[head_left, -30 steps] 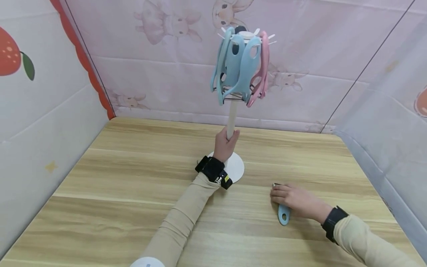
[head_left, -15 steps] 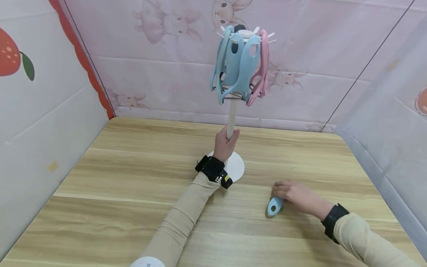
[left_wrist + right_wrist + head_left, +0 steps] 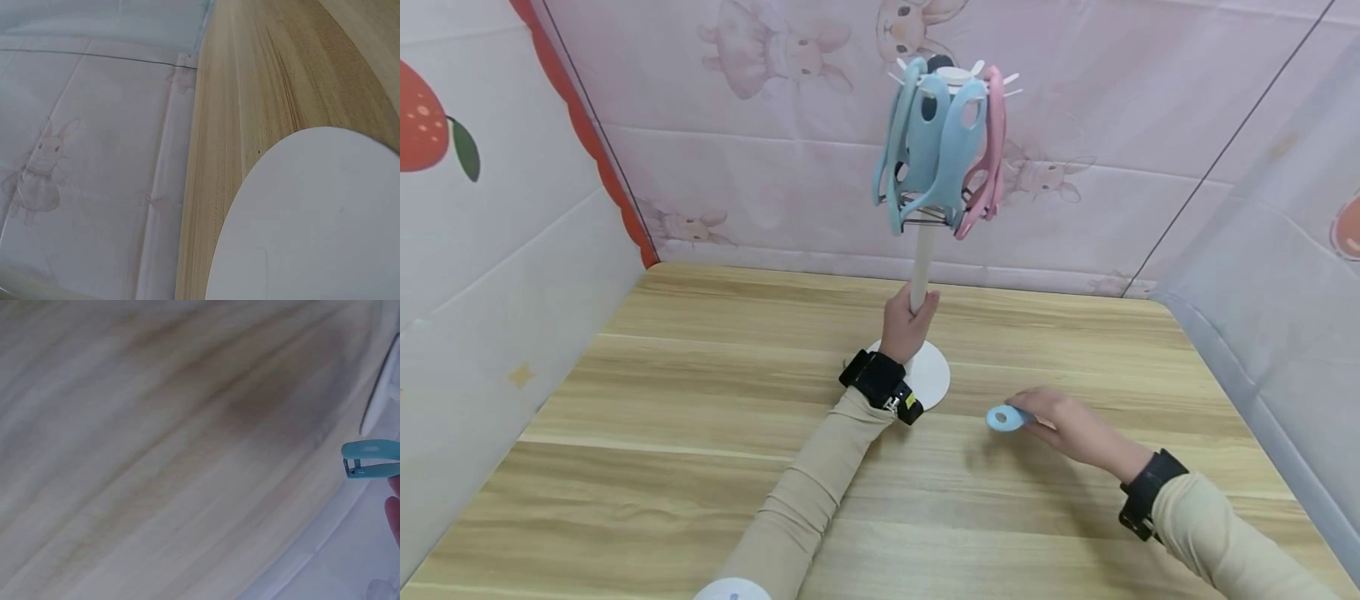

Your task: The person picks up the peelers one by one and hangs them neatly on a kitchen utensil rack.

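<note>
A white rack with a round base (image 3: 932,377) stands on the table, and my left hand (image 3: 904,327) grips its post (image 3: 922,260) low down. From the hooks at its top hang several peelers: light blue ones (image 3: 957,158) and pink ones (image 3: 996,133), handle holes uppermost. To the right of the base, my right hand (image 3: 1075,429) pinches another light blue peeler (image 3: 1021,417) above the table, its holed handle end pointing left. The right wrist view shows the head of that peeler (image 3: 370,450) beside my fingers (image 3: 394,515). In the left wrist view only the base (image 3: 312,212) shows, without the hand.
Under everything lies a wood-grain table (image 3: 685,400). A pink rabbit-print cloth (image 3: 760,183) hangs behind it, with pale cloth walls on the left (image 3: 490,275) and right (image 3: 1285,250). A white round object (image 3: 732,589) sits at the bottom edge.
My right hand has lifted the blue peeler off the table. Its handle end has swung from pointing toward me to pointing left. The left hand and the rack have stayed put.
</note>
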`<state>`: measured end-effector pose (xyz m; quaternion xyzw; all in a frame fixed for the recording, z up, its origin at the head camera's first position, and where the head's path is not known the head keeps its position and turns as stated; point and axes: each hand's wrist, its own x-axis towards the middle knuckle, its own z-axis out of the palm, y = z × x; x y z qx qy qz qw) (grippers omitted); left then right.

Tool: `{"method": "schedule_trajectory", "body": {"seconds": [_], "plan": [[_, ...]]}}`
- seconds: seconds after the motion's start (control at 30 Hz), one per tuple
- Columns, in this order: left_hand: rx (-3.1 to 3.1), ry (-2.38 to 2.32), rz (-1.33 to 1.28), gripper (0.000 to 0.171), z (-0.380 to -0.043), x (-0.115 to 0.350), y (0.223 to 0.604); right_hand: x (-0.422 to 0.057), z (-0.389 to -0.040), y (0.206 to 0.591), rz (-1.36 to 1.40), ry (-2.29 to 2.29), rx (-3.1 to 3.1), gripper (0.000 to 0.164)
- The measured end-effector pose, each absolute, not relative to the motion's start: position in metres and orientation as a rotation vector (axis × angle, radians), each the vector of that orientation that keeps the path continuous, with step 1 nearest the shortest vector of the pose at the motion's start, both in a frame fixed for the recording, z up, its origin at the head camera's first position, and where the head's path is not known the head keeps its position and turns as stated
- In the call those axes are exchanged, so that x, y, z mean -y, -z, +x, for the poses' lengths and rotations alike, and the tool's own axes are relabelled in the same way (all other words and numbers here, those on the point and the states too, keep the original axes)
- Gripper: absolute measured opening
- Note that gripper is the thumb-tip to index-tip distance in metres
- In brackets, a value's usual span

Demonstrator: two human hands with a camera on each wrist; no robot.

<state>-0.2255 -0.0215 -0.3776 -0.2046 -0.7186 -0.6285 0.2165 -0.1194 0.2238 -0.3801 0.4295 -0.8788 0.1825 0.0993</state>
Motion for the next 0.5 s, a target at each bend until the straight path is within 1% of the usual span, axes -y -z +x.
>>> {"method": "schedule_trajectory", "body": {"seconds": [0.3, 0.5], "plan": [[1.989, 1.754, -0.564, 0.024, -0.225, 0.022, 0.377, -0.217, -0.125, 0.362, 1.135, -0.703, 2.551, 0.044], [1.989, 1.768, -0.554, 0.024, -0.226, 0.022, 0.378, -0.209, -0.130, 0.350, 1.061, -0.825, 2.399, 0.044]]}}
